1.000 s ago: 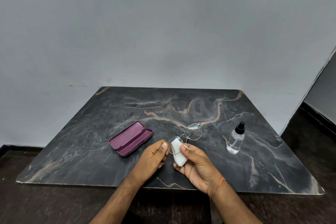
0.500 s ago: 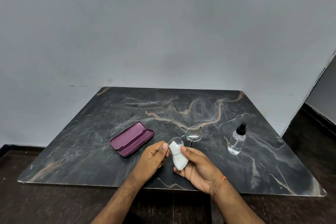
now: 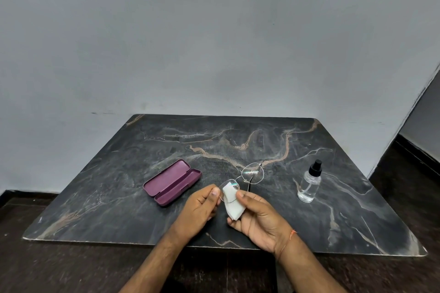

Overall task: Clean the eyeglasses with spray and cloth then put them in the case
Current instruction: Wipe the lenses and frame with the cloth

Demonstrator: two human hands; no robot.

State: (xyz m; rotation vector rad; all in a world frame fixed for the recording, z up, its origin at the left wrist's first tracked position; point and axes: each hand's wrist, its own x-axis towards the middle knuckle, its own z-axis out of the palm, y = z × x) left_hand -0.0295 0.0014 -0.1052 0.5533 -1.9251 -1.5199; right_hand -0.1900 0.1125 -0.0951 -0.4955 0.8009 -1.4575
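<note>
Wiping is in hand: just right of the open purple case point(image 3: 172, 182), the left hand point(image 3: 198, 209) pinches the rimless eyeglasses point(image 3: 241, 179) while the right hand point(image 3: 258, 217) pinches the white cloth point(image 3: 232, 204) over the near lens; next, probably the far lens, gently.

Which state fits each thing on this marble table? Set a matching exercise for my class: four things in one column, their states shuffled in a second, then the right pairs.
Things
1. eyeglasses case
2. spray bottle
3. cloth
4. eyeglasses

States
A. pinched by the right hand against a lens
B. lying open, left of the hands
C. held at one lens edge by the left hand
D. standing upright, black cap on, right of the hands

Pairs: 1-B, 2-D, 3-A, 4-C
</note>
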